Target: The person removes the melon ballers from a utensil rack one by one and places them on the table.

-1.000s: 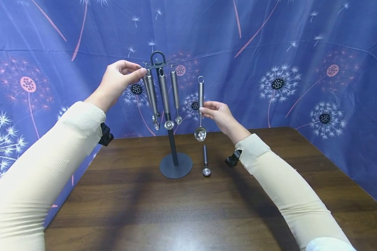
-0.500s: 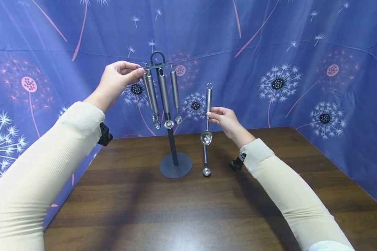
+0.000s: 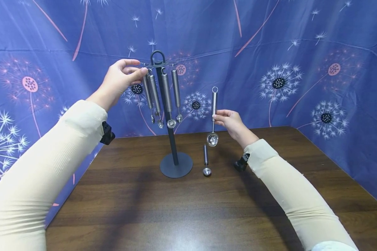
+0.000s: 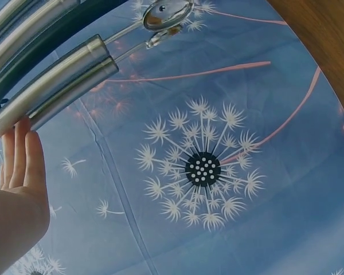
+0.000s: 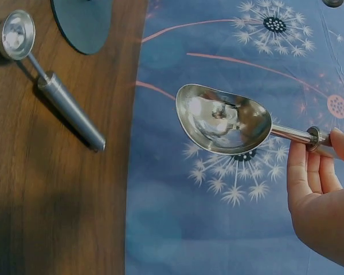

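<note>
A dark metal rack (image 3: 158, 64) stands on a round base, with several steel measuring spoons (image 3: 167, 92) hanging from its hooks. At its upper left my left hand (image 3: 119, 80) pinches the rack's edge by the handle tops; the exact contact is hidden. In the left wrist view, fingers (image 4: 27, 154) touch a handle's end. My right hand (image 3: 231, 122) pinches another measuring spoon (image 3: 212, 138) by its handle, upright, bowl down, above the table and right of the rack. Its oval bowl (image 5: 223, 120) fills the middle of the right wrist view.
One smaller measuring spoon (image 3: 205, 158) lies on the wooden table (image 3: 176, 209), right of the rack's round base (image 3: 176, 170). Behind the table hangs a blue cloth (image 3: 238, 69) with a dandelion print.
My right hand has carried its spoon to the right and slightly down. The hanging spoons have shifted a little to the right and spread apart, while my left hand stays at the rack's top.
</note>
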Available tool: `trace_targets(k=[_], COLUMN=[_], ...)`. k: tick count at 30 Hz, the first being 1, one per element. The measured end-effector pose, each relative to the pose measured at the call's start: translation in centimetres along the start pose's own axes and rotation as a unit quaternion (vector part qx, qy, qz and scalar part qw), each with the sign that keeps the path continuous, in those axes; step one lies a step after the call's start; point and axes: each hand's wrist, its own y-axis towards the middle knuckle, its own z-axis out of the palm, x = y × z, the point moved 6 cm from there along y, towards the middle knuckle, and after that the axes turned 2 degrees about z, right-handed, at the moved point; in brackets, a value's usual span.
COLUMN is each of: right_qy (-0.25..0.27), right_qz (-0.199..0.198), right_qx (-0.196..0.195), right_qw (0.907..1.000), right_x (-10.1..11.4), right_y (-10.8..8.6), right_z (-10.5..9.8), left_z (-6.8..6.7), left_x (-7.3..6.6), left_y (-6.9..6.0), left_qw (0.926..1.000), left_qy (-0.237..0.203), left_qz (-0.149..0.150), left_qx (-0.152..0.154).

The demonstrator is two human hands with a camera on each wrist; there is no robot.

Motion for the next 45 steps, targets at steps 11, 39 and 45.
trace_targets(k=[11, 39, 45], right_qy=[-0.022, -0.029, -0.023], right_qz=[0.014, 0.112, 0.121], right_qx=[-0.011, 0.027, 0.028], right_qw=[0.9996, 0.9929, 0.9919], right_x=[-0.5, -6.8, -7.8], right_y=[0.2, -0.6, -0.9], right_z=[-0.8, -1.5, -1.6], left_z=[-0.2, -1.0, -1.0], left_x=[-0.1, 0.8, 1.1], left_y=[0.2, 0.2, 0.5], left_qw=[0.9998, 0.9982, 0.9886], left_qy=[0.010, -0.043, -0.141], left_qz=[0.015, 0.041, 0.053], left_qx=[0.000, -0.008, -0.001])
